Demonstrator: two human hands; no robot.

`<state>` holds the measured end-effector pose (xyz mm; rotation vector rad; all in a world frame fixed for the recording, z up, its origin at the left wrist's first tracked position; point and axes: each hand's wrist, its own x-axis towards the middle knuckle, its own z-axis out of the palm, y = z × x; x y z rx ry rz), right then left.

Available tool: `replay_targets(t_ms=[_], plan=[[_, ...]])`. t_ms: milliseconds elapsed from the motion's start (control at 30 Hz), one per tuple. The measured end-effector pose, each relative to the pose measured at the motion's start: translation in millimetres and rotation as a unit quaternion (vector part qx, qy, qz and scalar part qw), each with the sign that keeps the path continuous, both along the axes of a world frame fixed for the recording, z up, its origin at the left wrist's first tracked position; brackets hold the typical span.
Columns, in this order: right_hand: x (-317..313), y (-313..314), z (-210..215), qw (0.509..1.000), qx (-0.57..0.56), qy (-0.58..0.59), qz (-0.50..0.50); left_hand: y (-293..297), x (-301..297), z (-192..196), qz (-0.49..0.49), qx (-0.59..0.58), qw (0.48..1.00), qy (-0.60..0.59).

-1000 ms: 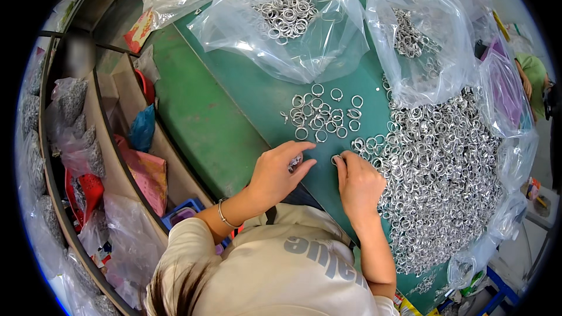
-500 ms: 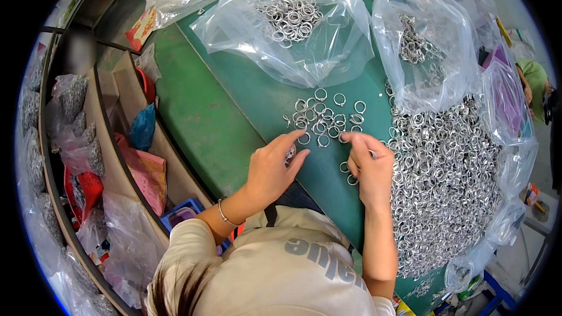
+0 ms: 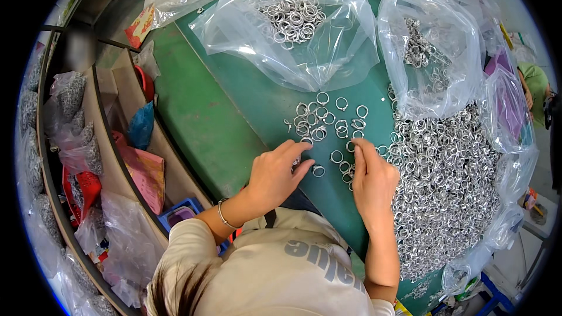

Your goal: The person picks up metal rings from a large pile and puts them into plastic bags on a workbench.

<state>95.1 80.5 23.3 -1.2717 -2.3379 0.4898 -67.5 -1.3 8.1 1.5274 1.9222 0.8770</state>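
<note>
Loose silver metal rings (image 3: 310, 118), each with a small lug, lie scattered on the green tabletop ahead of my hands. My left hand (image 3: 272, 177) is curled, with shiny metal rings (image 3: 296, 161) partly showing between thumb and fingers. One single ring (image 3: 318, 170) rests just right of that thumb. My right hand (image 3: 374, 184) pinches a ring (image 3: 350, 146) between thumb and forefinger, low over the table. Several more rings (image 3: 344, 167) sit beside its thumb, partly hidden by the hand.
A big heap of rings (image 3: 445, 199) covers the right side of the table. Two clear plastic bags with rings, one (image 3: 234, 41) ahead and one (image 3: 433, 88) at far right, stand behind. Shelves with bagged parts (image 3: 70, 96) line the left. A person in green (image 3: 534, 85) is at far right.
My right hand has drawn slightly back, and fewer rings lie in the right part of the loose group. A ring now lies between my hands, and more sit near my right thumb.
</note>
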Motion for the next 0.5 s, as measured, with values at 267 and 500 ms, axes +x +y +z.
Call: replay_targets(t_ms=[267, 500], plan=[[-28.8, 13.5, -10.3, 0.996, 0.004, -0.077, 0.039, -3.7, 3.7, 3.3, -0.032, -0.032, 0.999, -0.006], [-8.5, 12.5, -11.1, 0.999, -0.026, 0.018, 0.040, 1.5, -8.2, 1.5, 0.074, -0.024, 0.997, -0.020]])
